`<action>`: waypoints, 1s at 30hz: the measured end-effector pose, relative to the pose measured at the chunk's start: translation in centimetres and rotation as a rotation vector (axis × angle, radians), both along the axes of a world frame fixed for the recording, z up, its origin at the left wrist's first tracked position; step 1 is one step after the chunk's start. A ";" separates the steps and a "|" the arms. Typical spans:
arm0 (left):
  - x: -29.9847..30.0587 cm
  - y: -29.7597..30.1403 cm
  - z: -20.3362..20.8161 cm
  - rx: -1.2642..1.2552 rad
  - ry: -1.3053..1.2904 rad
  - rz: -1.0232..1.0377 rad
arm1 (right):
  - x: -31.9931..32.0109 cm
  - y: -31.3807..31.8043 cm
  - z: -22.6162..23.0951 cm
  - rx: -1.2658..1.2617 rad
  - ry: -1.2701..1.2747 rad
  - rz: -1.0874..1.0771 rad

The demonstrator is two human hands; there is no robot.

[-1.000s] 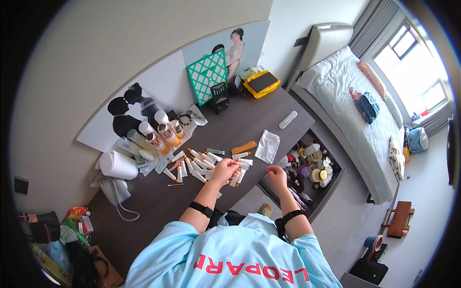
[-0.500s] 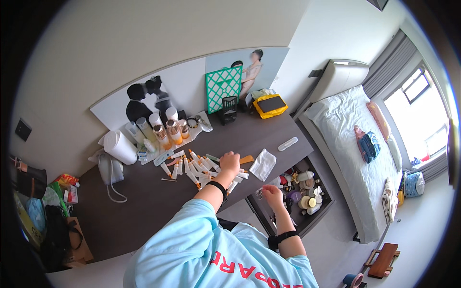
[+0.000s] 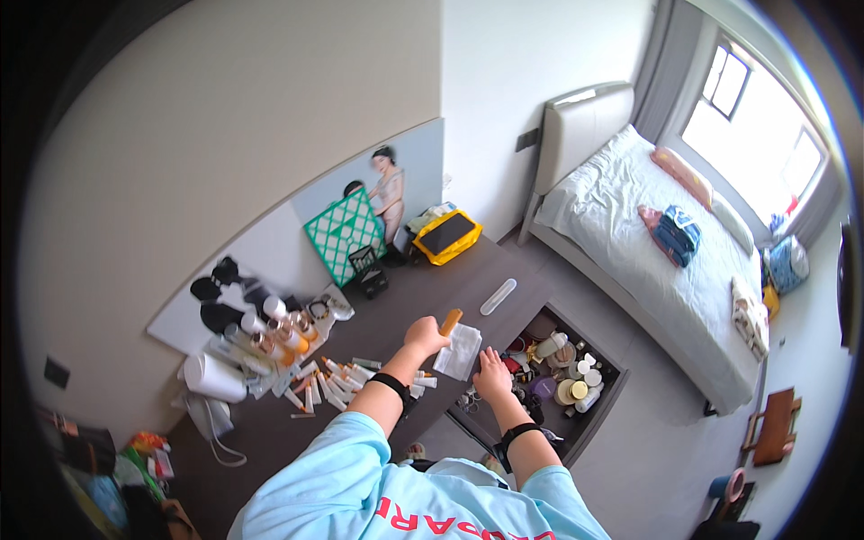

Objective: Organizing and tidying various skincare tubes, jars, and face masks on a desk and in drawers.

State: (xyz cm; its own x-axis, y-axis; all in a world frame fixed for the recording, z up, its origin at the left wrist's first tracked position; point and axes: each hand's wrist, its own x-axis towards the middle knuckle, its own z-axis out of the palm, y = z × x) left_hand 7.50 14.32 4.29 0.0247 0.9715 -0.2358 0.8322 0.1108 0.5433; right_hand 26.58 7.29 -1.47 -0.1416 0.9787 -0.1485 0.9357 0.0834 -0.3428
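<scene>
My left hand [image 3: 426, 337] is closed round one end of a flat orange-tan strip [image 3: 451, 320], perhaps a comb, raised at the far side of a folded white cloth [image 3: 460, 352]. My right hand [image 3: 492, 373] is beside the cloth's right edge, above the open drawer's left side. Its fingers look stretched out, with nothing visible in them. Small silvery loops [image 3: 469, 399] show just left of that hand; what they are is too small to tell. Many white tubes with orange caps [image 3: 335, 385] lie scattered left of my left forearm.
The open drawer [image 3: 601, 416] is full of jars and bottles. A white lidded case [image 3: 499, 296] lies near the desk's right end. Farther back are a yellow pack [image 3: 447, 238], a black holder [image 3: 367, 270] and a green lattice panel [image 3: 346, 236]. Bottles [image 3: 286, 335] and a white roll [image 3: 214, 376] stand left.
My left hand has moved right from the tubes and picked up the orange-tan strip from the desk. My right hand has moved beside the cloth, its fingers straighter. The view has turned right.
</scene>
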 end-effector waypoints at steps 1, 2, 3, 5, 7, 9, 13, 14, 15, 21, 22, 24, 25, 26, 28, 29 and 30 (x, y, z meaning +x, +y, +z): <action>0.9 1.1 0.1 -0.001 0.020 -0.020 | -0.3 0.5 -0.3 -0.001 0.020 -0.020; 2.3 2.5 0.2 0.028 0.031 -0.042 | 0.0 0.9 -0.9 0.013 0.030 0.007; 3.4 3.3 0.2 0.047 0.041 -0.056 | 0.0 0.6 -0.7 0.017 0.041 0.043; 6.3 5.5 0.5 0.070 0.063 -0.096 | 1.1 1.2 -1.2 0.013 0.111 0.097; 8.6 7.4 1.1 0.021 0.141 -0.157 | 1.4 1.7 -1.0 -0.019 0.161 0.125; 10.5 8.8 0.7 0.015 0.209 -0.196 | 1.4 2.0 -0.5 -0.080 0.187 0.096; 12.9 10.6 -1.1 0.009 0.240 -0.207 | 1.5 2.4 -0.8 -0.080 0.239 0.073; 13.3 10.9 -1.5 0.019 0.245 -0.201 | 1.6 2.5 -1.0 -0.060 0.244 0.080; 13.6 11.1 -2.0 0.031 0.251 -0.193 | 1.6 2.4 -1.1 -0.038 0.248 0.088; 14.2 11.2 -2.6 0.018 0.295 -0.227 | 2.0 2.1 -0.9 -0.038 0.268 0.099; 14.3 11.2 -2.3 -0.008 0.281 -0.219 | 2.1 2.2 -0.8 -0.062 0.266 0.100; 13.7 10.6 -2.2 0.017 0.225 -0.194 | 2.0 2.2 -0.6 -0.101 0.245 0.115; 13.6 10.5 -2.1 0.010 0.225 -0.188 | 1.9 2.4 -0.8 -0.096 0.229 0.121; 13.3 10.4 -1.5 0.004 0.167 -0.193 | 1.8 2.5 -0.6 -0.059 0.227 0.121; 12.7 9.8 -1.0 0.015 0.081 -0.194 | 1.8 2.3 -0.1 -0.077 0.272 0.103; 13.0 9.2 -0.9 0.015 0.077 -0.190 | 2.2 2.5 -1.3 -0.025 0.260 0.117; 12.7 8.6 -0.8 0.050 -0.009 -0.188 | 2.5 2.6 -1.3 -0.045 0.303 0.139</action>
